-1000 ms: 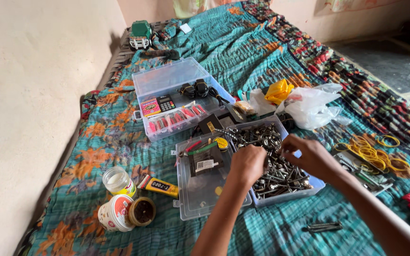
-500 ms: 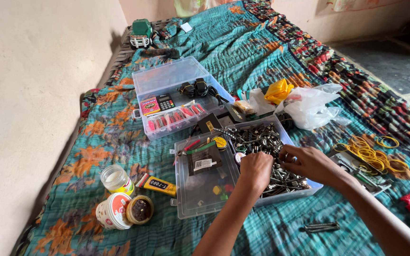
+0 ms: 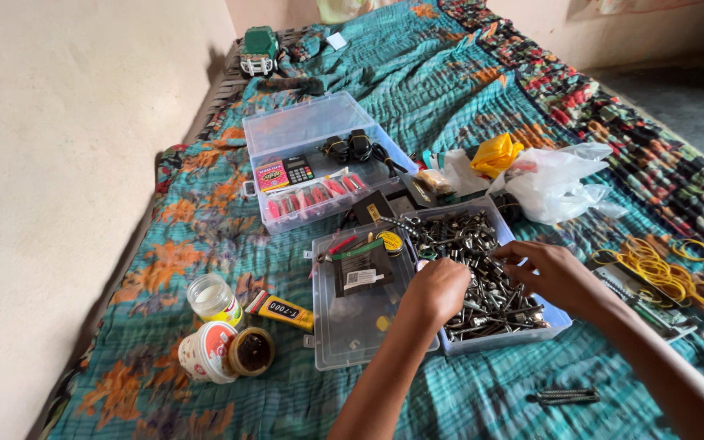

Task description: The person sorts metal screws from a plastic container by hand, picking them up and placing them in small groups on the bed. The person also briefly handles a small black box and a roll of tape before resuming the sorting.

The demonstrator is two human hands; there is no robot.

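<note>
Both hands shifted slightly since before, left hand [image 3: 440,287] and right hand [image 3: 549,273] now over the clear box [image 3: 560,316] of screws [image 3: 482,269] on the bed, fingers curled in the pile, grip unclear; best pinch single screws, sort slowly.

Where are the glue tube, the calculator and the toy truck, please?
Glue tube [image 3: 280,309]: head view, middle of its yellow body.
Calculator [image 3: 299,169]: head view, its keypad.
Toy truck [image 3: 259,47]: head view, its green cab.
</note>
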